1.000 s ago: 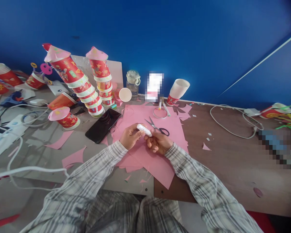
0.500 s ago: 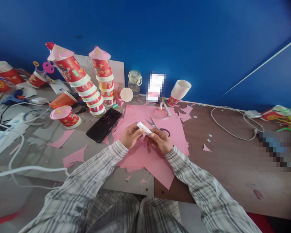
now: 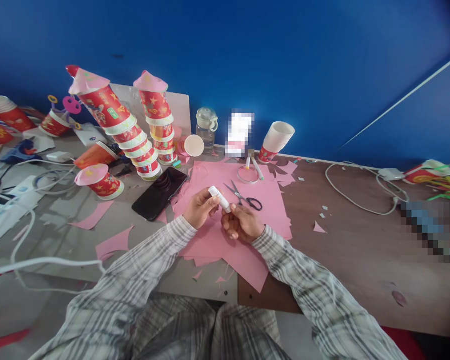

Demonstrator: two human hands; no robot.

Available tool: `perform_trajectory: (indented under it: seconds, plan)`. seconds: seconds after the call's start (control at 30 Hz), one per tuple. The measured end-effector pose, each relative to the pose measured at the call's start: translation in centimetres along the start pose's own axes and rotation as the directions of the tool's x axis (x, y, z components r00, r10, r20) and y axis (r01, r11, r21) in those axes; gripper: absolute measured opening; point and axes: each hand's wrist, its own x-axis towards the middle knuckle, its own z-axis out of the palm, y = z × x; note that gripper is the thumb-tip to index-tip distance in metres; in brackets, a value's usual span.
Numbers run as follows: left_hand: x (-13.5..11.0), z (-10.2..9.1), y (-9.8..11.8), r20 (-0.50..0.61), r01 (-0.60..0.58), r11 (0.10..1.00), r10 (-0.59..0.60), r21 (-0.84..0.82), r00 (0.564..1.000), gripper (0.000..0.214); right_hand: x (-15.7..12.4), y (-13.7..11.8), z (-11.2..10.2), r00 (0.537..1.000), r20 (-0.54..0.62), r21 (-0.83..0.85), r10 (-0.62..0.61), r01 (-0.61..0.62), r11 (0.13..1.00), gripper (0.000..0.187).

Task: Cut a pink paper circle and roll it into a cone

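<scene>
Between my two hands, above the pink paper sheets [image 3: 247, 270], is a small white glue stick [image 3: 219, 198], tilted with its capped end up to the left. My left hand [image 3: 198, 210] pinches its body with thumb and fingers. At the lower end, my right hand [image 3: 246, 222] grips it with thumb and forefinger, the other fingers curled loosely below. Just beyond my right hand, scissors [image 3: 253, 203] lie on the pink paper with blades slightly apart. Past them are a clear tape-like ring [image 3: 247, 181] and two white pens [image 3: 257, 165].
Two red cup towers [image 3: 125, 130] with pink cone tops stand at the back left. A black phone [image 3: 159, 194] lies left of the paper. Stacked white cups [image 3: 277, 137] and a glass jar [image 3: 207, 130] are by the blue wall. White cables [image 3: 60, 261] run along the left.
The glue stick has turned a little steeper between my hands. My right fingers have loosened and dropped lower. The whole view has shifted slightly.
</scene>
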Motion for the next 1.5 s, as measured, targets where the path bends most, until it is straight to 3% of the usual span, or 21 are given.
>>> perform_trajectory:
  seconds: [0.1,0.2,0.3,0.4,0.47,0.53,0.6,0.67,0.73,0.8,0.87,0.97,1.03,1.1,1.17,1.23,1.3,1.37,1.43,1.5]
  plan:
    - [-0.2,0.1,0.2,0.046,-0.015,0.999,0.013,0.034,0.999,0.032,0.3,-0.1,-0.7,0.96,0.208,0.099,0.188,-0.212,0.972,0.053]
    - [-0.3,0.2,0.2,0.062,-0.033,0.998,0.03,0.056,0.998,0.031,0.4,-0.2,-1.0,0.944,0.254,0.117,0.212,-0.247,0.962,0.054]
    - [-0.1,0.1,0.1,0.011,-0.036,0.998,0.036,0.051,0.999,0.033,0.3,-0.1,-0.3,0.996,0.072,0.131,0.051,-0.06,0.99,0.055]
    - [0.1,0.0,0.0,-0.042,-0.026,0.998,0.028,0.053,0.999,0.034,0.1,0.3,0.7,0.985,-0.13,0.085,-0.113,0.125,0.989,0.064]
    - [0.1,0.0,0.0,-0.042,-0.026,0.997,0.029,0.066,0.999,0.034,-0.1,0.6,1.0,0.977,-0.171,0.07,-0.129,0.143,0.987,0.066]
    - [0.0,0.1,0.0,-0.027,-0.032,0.997,0.034,0.07,0.999,0.033,-0.1,0.7,0.8,0.991,-0.113,0.104,-0.07,0.082,0.991,0.064]
    - [-0.1,0.2,0.0,-0.006,-0.036,0.997,0.036,0.062,0.999,0.032,0.1,0.7,0.2,0.999,0.026,0.151,0.037,-0.04,0.988,0.059]
    - [-0.2,0.2,0.0,0.021,-0.036,0.997,0.034,0.063,0.999,0.032,0.4,0.6,-0.3,0.975,0.175,0.174,0.135,-0.165,0.971,0.06]
    - [-0.2,0.2,0.0,0.031,-0.038,0.996,0.036,0.075,0.999,0.032,0.6,0.5,-0.5,0.957,0.233,0.176,0.171,-0.214,0.961,0.062]
    - [-0.1,0.2,-0.1,0.017,-0.042,0.996,0.041,0.083,0.999,0.032,0.7,0.4,-0.2,0.98,0.158,0.181,0.118,-0.146,0.973,0.061]
    - [0.0,0.1,-0.2,-0.011,-0.042,0.996,0.043,0.08,0.999,0.033,0.5,0.5,0.4,1.0,0.011,0.175,0.006,-0.008,0.985,0.058]
    - [0.0,0.1,-0.2,-0.024,-0.033,0.997,0.035,0.072,0.999,0.033,0.1,0.8,1.1,0.989,-0.112,0.15,-0.098,0.115,0.982,0.068]
    - [-0.1,0.2,-0.2,-0.011,-0.027,0.998,0.027,0.064,1.0,0.033,0.0,0.8,1.0,0.996,-0.072,0.161,-0.055,0.066,0.985,0.066]
    - [-0.1,0.3,-0.1,0.004,-0.02,0.998,0.02,0.054,1.0,0.033,0.2,0.7,0.6,0.997,0.039,0.194,0.071,-0.077,0.978,0.06]
    - [-0.2,0.3,-0.1,0.019,-0.02,0.998,0.019,0.055,1.0,0.032,0.5,0.6,0.1,0.966,0.153,0.215,0.21,-0.24,0.947,0.067]
    - [-0.2,0.3,-0.1,0.023,-0.025,0.998,0.024,0.066,0.999,0.033,0.7,0.4,0.0,0.947,0.185,0.231,0.264,-0.303,0.924,0.075]
    - [-0.1,0.3,-0.2,0.007,-0.03,0.997,0.029,0.071,1.0,0.034,0.8,0.3,0.3,0.974,0.1,0.257,0.202,-0.222,0.941,0.066]
    - [0.0,0.2,-0.2,-0.009,-0.035,0.997,0.036,0.076,0.999,0.034,0.6,0.2,0.7,0.997,-0.045,0.27,0.069,-0.055,0.961,0.051]
    - [0.0,0.2,-0.3,-0.016,-0.037,0.995,0.039,0.088,0.999,0.034,0.3,0.2,1.1,0.991,-0.132,0.255,-0.027,0.061,0.965,0.052]
    - [0.0,0.2,-0.2,-0.008,-0.032,0.995,0.033,0.097,0.999,0.034,0.0,0.0,1.2,0.995,-0.103,0.229,-0.008,0.031,0.973,0.053]
